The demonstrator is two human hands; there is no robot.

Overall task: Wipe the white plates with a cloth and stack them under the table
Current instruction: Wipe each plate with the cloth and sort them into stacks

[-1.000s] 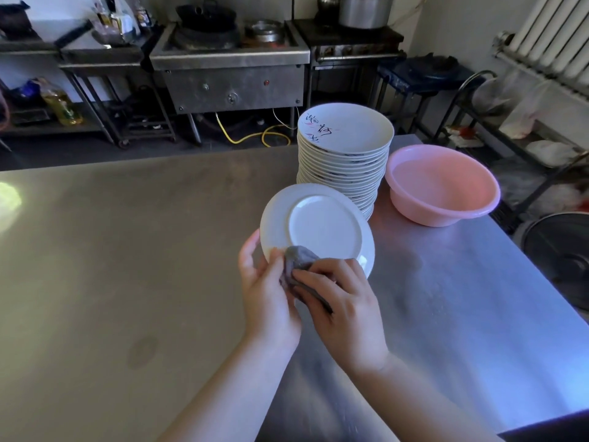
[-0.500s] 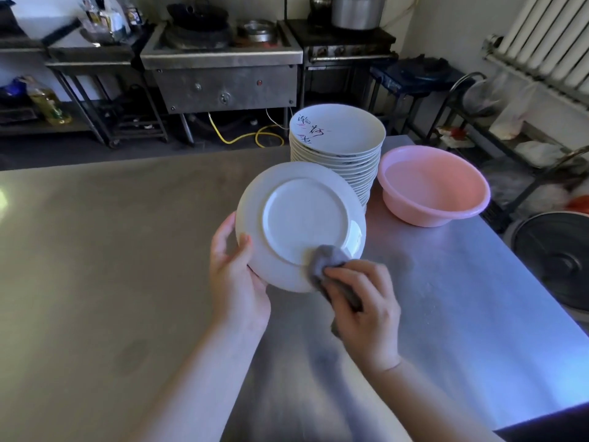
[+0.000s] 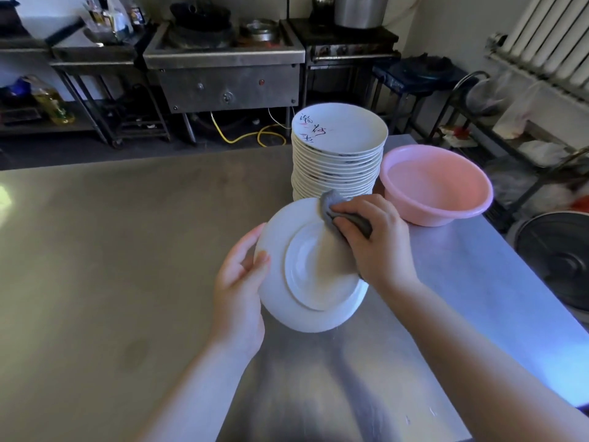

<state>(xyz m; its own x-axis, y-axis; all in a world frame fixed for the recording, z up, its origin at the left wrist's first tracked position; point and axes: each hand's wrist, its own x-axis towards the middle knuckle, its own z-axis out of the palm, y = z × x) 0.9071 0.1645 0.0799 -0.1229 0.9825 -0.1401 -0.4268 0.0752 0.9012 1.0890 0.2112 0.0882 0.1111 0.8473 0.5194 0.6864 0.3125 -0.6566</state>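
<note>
A white plate (image 3: pixel 306 291) is held tilted above the steel table (image 3: pixel 127 250), its underside with the foot ring facing me. My left hand (image 3: pixel 237 288) grips its left rim, thumb on the underside. My right hand (image 3: pixel 376 240) presses a grey cloth (image 3: pixel 331 202) against the plate's upper right rim, fingers curled round the cloth. Behind them stands a tall stack of white plates (image 3: pixel 338 154), the top one marked with ink characters.
A pink plastic basin (image 3: pixel 436 186) sits right of the stack near the table's right edge. Beyond the table are steel cookers (image 3: pixel 223 71), a shelf rack (image 3: pixel 510 129) and a radiator (image 3: pixel 548 43). A dark round fan (image 3: pixel 561 260) lies on the floor at the right.
The cloth and my right hand have swept from the plate's lower edge up to its upper right rim. The plate has dropped lower and nearer, and my left hand shifted along its left rim.
</note>
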